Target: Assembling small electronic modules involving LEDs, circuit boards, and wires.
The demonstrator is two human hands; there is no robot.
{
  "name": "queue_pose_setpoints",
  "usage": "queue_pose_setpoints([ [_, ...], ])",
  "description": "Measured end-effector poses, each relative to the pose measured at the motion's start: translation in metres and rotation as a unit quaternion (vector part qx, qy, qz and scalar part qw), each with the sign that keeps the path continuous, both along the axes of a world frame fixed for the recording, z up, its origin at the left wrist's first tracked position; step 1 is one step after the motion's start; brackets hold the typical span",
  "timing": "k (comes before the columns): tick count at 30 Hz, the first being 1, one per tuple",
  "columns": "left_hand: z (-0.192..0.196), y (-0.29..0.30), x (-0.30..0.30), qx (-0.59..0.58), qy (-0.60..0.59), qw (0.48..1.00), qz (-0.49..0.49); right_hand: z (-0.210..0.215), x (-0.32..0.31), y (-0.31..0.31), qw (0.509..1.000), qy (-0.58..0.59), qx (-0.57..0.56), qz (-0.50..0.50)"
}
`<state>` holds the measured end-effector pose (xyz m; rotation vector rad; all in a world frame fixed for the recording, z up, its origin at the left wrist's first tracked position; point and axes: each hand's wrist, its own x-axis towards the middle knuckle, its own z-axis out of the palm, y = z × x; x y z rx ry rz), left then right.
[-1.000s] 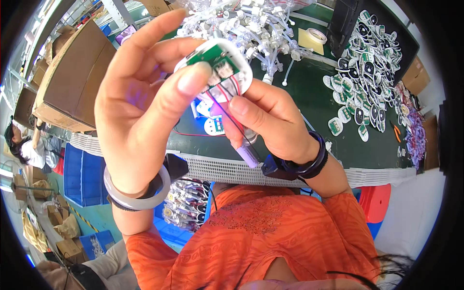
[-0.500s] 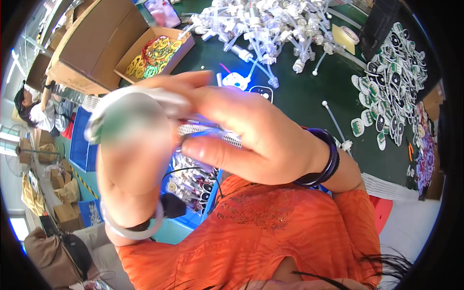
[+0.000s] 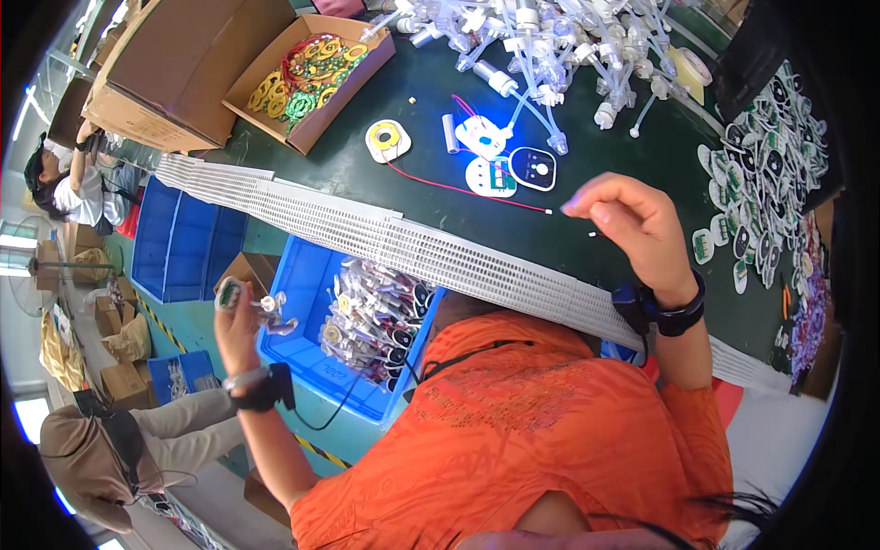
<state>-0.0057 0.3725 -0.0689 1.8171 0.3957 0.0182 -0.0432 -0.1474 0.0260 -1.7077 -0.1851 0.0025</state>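
Off the table's near edge at the left, my left hand [image 3: 236, 335] is closed around a small white device with a green circuit board [image 3: 229, 293]. Clear and white plastic fittings [image 3: 275, 314] stick out beside its fingers. Above the green table, my right hand [image 3: 642, 234] has its fingers curled and their tips close together; whether anything is pinched there is hidden. Just left of those fingertips ends a red wire [image 3: 440, 186], running from a white pad with a yellow ring [image 3: 388, 141]. Beyond lie a lit white casing [image 3: 481, 137], a round circuit board piece [image 3: 490, 177] and a black-faced cover [image 3: 533, 169].
Below the table edge stands a blue bin [image 3: 302, 344] of finished-looking units. A small cardboard tray [image 3: 346, 105] holds coloured wire rings. Clear tube fittings [image 3: 550, 46] heap at the back, cover pieces [image 3: 765, 165] at the right. Two other people are at the left.
My hands were together, close up and blurred; now they are apart. The left has gone down and left with the device, the right out over the table. The view has shifted slightly.
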Motion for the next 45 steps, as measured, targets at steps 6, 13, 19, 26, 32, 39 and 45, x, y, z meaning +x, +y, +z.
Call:
queue_pose_setpoints([
  [6, -0.173, -0.032, 0.041, 0.312, -0.090, 0.935, -0.144, -0.014, -0.018, -0.018, 0.996, 0.046, -0.014, -0.081],
  [13, -0.399, -0.118, 0.024, 0.527, -0.036, 0.734, -0.428, 0.000, -0.034, -0.024, 0.988, 0.065, -0.036, -0.138],
  [19, -0.363, -0.183, 0.026, 0.454, -0.087, 0.754, -0.467, 0.000, -0.045, -0.039, 0.973, 0.097, -0.041, -0.203],
  [26, -0.309, -0.188, 0.019, 0.391, -0.102, 0.766, -0.500, 0.002, -0.051, -0.060, 0.949, 0.020, -0.148, -0.279],
  [32, -0.270, -0.150, -0.003, 0.388, -0.059, 0.795, -0.463, 0.003, -0.071, -0.071, 0.934, 0.057, -0.286, -0.206],
  [39, -0.153, -0.090, 0.023, 0.191, 0.114, 0.936, -0.271, -0.023, -0.066, -0.072, 0.863, 0.056, -0.486, -0.124],
  [45, 0.051, -0.135, 0.011, 0.162, 0.001, 0.936, -0.311, -0.015, -0.034, -0.094, 0.881, 0.061, -0.449, -0.138],
])
